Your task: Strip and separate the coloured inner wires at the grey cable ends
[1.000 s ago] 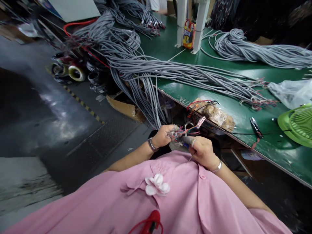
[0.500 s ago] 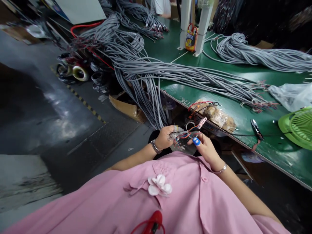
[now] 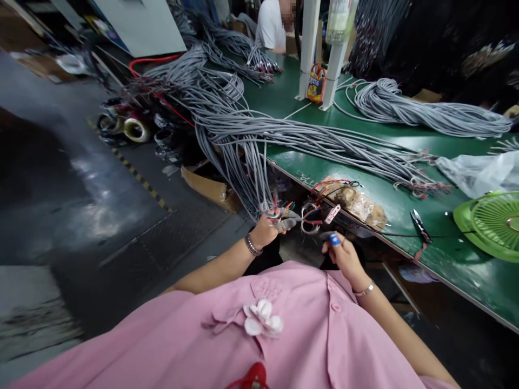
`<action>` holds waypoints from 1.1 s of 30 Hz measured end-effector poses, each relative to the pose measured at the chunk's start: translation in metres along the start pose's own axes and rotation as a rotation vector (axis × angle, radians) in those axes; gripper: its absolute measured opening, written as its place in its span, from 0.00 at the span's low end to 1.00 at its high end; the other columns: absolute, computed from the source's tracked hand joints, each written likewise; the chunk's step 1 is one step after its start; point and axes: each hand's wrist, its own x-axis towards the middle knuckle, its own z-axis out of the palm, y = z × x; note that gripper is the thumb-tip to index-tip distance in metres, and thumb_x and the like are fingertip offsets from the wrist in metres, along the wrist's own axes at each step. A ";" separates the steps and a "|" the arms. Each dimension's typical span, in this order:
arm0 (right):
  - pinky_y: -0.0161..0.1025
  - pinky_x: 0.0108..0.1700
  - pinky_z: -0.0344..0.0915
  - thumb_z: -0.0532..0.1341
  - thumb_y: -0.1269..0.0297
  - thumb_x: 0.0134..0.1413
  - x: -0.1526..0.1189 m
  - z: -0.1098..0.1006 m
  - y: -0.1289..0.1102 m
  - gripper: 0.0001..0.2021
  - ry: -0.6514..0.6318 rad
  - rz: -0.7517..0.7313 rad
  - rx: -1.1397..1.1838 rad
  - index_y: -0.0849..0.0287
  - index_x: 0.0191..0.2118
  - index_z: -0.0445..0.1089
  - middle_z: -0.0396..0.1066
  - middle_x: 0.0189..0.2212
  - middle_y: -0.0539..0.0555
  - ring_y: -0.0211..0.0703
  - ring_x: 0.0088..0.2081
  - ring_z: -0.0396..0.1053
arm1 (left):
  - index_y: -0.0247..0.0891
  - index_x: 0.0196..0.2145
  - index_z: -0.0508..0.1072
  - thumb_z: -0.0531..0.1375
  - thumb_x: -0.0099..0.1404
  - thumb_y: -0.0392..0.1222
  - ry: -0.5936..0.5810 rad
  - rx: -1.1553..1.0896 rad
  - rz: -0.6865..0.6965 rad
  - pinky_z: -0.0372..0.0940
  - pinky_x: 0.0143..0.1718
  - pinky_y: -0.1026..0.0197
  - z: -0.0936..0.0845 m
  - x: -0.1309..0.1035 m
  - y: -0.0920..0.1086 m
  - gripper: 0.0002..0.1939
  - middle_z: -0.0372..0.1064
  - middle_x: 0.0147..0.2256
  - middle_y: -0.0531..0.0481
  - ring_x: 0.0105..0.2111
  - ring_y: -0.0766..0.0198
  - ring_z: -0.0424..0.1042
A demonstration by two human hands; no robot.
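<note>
Near the table's edge, my left hand (image 3: pixel 265 232) is closed around the end of a grey cable, with a grey covering on one finger. Thin coloured wires (image 3: pixel 279 212) fan out above that hand. Just right of it, a loop of pale and coloured wires (image 3: pixel 310 220) shows; whether it belongs to the held cable I cannot tell. Beside it is a small pinkish strip with dark dots (image 3: pixel 333 214). My right hand (image 3: pixel 346 259), apart from the left, has a blue wrap (image 3: pixel 334 239) on the thumb. Its fingers are pinched together, and what they hold is unclear.
Long bundles of grey cable (image 3: pixel 308 132) lie across the green table (image 3: pixel 279 156), some hanging over its edge. At right are a green fan (image 3: pixel 494 224), cutters (image 3: pixel 420 226) and a plastic bag (image 3: pixel 482 172). A taped brown block (image 3: pixel 360 202) sits at the edge. A person (image 3: pixel 271 24) is behind.
My hands have moved apart: the right drew away from the wires, the left shifted slightly left. The coloured wire ends now stand up above the left hand. The view has tilted slightly up.
</note>
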 end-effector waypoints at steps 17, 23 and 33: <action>0.28 0.15 0.43 0.69 0.45 0.45 0.059 0.006 -0.025 0.21 0.206 0.222 0.714 0.59 0.28 0.66 0.64 0.21 0.46 0.28 0.17 0.48 | 0.30 0.37 0.79 0.70 0.53 0.52 -0.252 -0.019 -0.061 0.59 0.22 0.69 0.038 0.041 -0.018 0.21 0.72 0.27 0.48 0.23 0.71 0.64; 0.28 0.16 0.48 0.69 0.42 0.44 0.063 0.012 -0.029 0.25 0.288 0.175 0.748 0.58 0.23 0.61 0.55 0.16 0.43 0.28 0.17 0.46 | 0.29 0.36 0.79 0.71 0.51 0.53 -0.296 -0.026 -0.078 0.59 0.22 0.68 0.039 0.046 -0.026 0.23 0.72 0.27 0.49 0.23 0.71 0.65; 0.29 0.15 0.47 0.67 0.38 0.44 0.064 0.014 -0.022 0.27 0.293 0.215 0.754 0.56 0.22 0.57 0.52 0.14 0.42 0.28 0.16 0.48 | 0.29 0.29 0.76 0.69 0.53 0.53 -0.355 0.006 -0.098 0.57 0.22 0.69 0.043 0.048 -0.027 0.20 0.66 0.21 0.52 0.20 0.73 0.60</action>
